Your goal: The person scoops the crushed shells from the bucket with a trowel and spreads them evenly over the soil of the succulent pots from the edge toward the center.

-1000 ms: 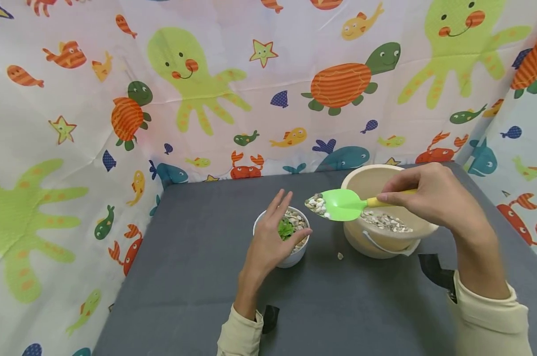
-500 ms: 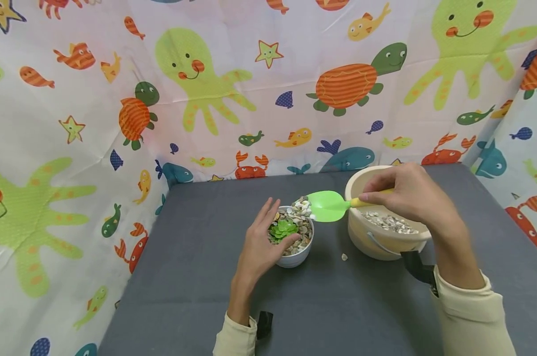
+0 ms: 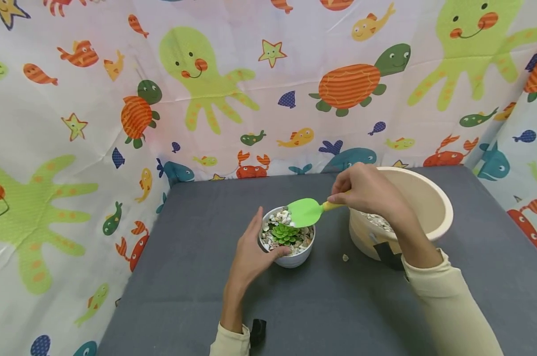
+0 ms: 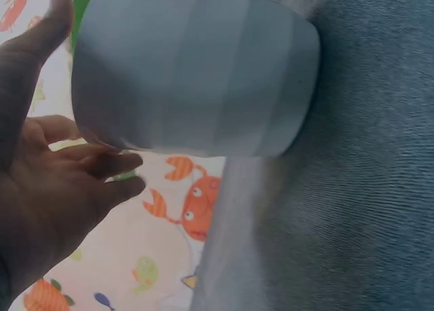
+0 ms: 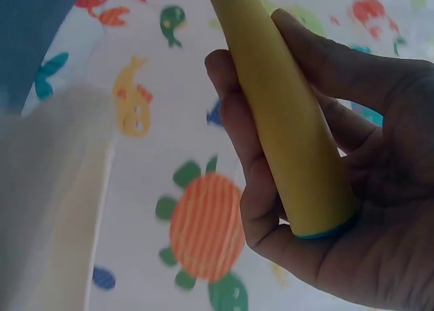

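A white pot (image 3: 290, 261) with a green succulent (image 3: 284, 233) and pebbles stands on the grey table. My left hand (image 3: 250, 251) lies at its left side, thumb near the front rim, fingers extended and loosely bent along the far left. In the left wrist view the fingers (image 4: 112, 165) show beside the pot's wall; whether they press it, I cannot tell. My right hand (image 3: 369, 190) pinches the yellow handle (image 5: 291, 128) of a small trowel. Its green blade (image 3: 305, 212) tilts over the pot's back right rim, white pebbles (image 3: 282, 217) lying at its tip.
A cream bucket (image 3: 433, 207) holding more pebbles (image 3: 378, 221) stands at the right, partly hidden by my right arm. One loose pebble (image 3: 345, 257) lies on the table between pot and bucket. A sea-animal print curtain (image 3: 232, 99) hangs behind the table.
My right hand has carried the trowel left from the bucket to over the pot, and pebbles have slid off its blade. My left hand has shifted slightly left and down at the pot.
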Tool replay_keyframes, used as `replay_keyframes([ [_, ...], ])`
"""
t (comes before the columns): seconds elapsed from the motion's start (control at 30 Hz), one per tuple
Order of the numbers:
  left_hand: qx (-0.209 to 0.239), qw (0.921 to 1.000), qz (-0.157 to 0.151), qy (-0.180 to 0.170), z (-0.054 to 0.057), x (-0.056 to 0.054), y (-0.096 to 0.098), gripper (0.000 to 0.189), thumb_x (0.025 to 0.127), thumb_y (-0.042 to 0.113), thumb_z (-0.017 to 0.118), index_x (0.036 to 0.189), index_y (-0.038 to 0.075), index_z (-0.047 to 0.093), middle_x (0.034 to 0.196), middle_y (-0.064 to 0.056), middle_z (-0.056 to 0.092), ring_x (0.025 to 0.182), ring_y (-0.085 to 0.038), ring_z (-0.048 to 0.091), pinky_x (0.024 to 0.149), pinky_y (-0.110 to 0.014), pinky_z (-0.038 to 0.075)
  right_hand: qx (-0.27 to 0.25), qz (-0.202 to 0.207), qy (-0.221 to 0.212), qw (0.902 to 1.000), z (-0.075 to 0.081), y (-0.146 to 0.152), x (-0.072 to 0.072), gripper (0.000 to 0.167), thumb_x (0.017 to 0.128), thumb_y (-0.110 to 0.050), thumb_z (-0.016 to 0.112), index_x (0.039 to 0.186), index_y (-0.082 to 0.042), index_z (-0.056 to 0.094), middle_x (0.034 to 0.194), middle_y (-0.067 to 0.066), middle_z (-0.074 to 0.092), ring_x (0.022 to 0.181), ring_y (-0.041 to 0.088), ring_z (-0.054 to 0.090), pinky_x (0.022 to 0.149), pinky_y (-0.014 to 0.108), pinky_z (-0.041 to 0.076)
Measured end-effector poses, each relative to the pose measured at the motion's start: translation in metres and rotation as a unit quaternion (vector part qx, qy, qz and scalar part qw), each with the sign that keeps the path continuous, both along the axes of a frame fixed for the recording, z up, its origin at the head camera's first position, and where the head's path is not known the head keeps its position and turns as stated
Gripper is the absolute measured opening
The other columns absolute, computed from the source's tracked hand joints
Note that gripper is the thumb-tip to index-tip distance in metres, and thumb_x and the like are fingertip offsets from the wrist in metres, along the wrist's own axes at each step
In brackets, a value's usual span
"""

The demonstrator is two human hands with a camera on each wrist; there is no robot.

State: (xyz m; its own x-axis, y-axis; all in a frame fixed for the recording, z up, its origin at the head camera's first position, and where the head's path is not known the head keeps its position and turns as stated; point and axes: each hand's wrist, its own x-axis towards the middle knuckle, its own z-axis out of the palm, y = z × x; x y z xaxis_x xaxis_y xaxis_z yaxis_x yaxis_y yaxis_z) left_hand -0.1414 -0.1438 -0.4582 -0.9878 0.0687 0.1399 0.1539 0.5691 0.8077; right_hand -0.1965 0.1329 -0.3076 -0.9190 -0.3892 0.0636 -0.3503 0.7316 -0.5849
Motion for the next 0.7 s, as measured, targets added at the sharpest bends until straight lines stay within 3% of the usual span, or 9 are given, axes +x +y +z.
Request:
replay_keyframes([
  [0.13, 0.021, 0.9987, -0.001, -0.047, -0.004, 0.001, 0.000, 0.130, 0.068, 0.051, 0.097, 0.168, 0.021, 0.021, 0.173, -0.009, 0.030, 0.160, -0.034, 0.032, 0.124, -0.060, 0.035, 0.053, 0.020, 0.018, 0.9982, 0.003, -0.025, -0.006, 0.009, 0.087, -0.011, 0.084, 0.079, -0.008, 0.081, 0.076, 0.004, 0.077, 0.068, 0.018, 0.062, 0.061, 0.029, 0.048],
  [0.27, 0.039, 0.9976, -0.003, -0.056, -0.006, 0.000, 0.000, 0.134, 0.063, 0.056, 0.098, 0.168, 0.016, 0.024, 0.170, -0.012, 0.036, 0.156, -0.036, 0.038, 0.121, -0.060, 0.040, 0.113, 0.030, 0.071, 0.9906, 0.009, -0.049, -0.004, 0.015, 0.085, -0.008, 0.083, 0.071, -0.010, 0.078, 0.068, 0.001, 0.071, 0.064, 0.016, 0.058, 0.057, 0.027, 0.045],
  [0.37, 0.041, 0.9978, -0.006, -0.051, -0.007, -0.001, 0.001, 0.135, 0.062, 0.058, 0.097, 0.167, 0.016, 0.025, 0.170, -0.012, 0.037, 0.155, -0.035, 0.040, 0.120, -0.060, 0.041, 0.160, 0.026, 0.136, 0.9774, 0.014, -0.063, 0.002, 0.023, 0.084, -0.002, 0.077, 0.063, -0.010, 0.071, 0.058, -0.001, 0.057, 0.059, 0.015, 0.049, 0.055, 0.028, 0.037],
  [0.47, 0.042, 0.9981, -0.009, -0.044, -0.006, -0.001, 0.002, 0.134, 0.062, 0.057, 0.097, 0.167, 0.016, 0.025, 0.169, -0.012, 0.037, 0.155, -0.034, 0.041, 0.120, -0.059, 0.042, 0.211, 0.014, 0.198, 0.9573, 0.016, -0.076, 0.011, 0.018, 0.084, -0.001, 0.072, 0.069, -0.009, 0.070, 0.060, 0.003, 0.057, 0.063, 0.021, 0.052, 0.062, 0.035, 0.039],
  [0.6, 0.045, 0.9981, -0.002, -0.043, -0.006, -0.001, 0.003, 0.131, 0.064, 0.050, 0.099, 0.167, 0.015, 0.027, 0.169, -0.012, 0.039, 0.154, -0.034, 0.043, 0.120, -0.059, 0.042, 0.264, -0.012, 0.241, 0.9339, 0.016, -0.084, 0.026, 0.007, 0.087, -0.004, 0.073, 0.089, -0.009, 0.078, 0.077, 0.010, 0.073, 0.081, 0.029, 0.064, 0.081, 0.045, 0.048],
  [0.7, 0.043, 0.9981, 0.004, -0.045, -0.007, 0.000, 0.005, 0.129, 0.064, 0.047, 0.100, 0.166, 0.014, 0.028, 0.168, -0.013, 0.039, 0.154, -0.034, 0.043, 0.120, -0.058, 0.042, 0.266, -0.050, 0.252, 0.9293, 0.019, -0.073, 0.036, 0.014, 0.086, 0.001, 0.068, 0.087, -0.010, 0.077, 0.078, 0.011, 0.072, 0.084, 0.031, 0.061, 0.085, 0.047, 0.045],
])
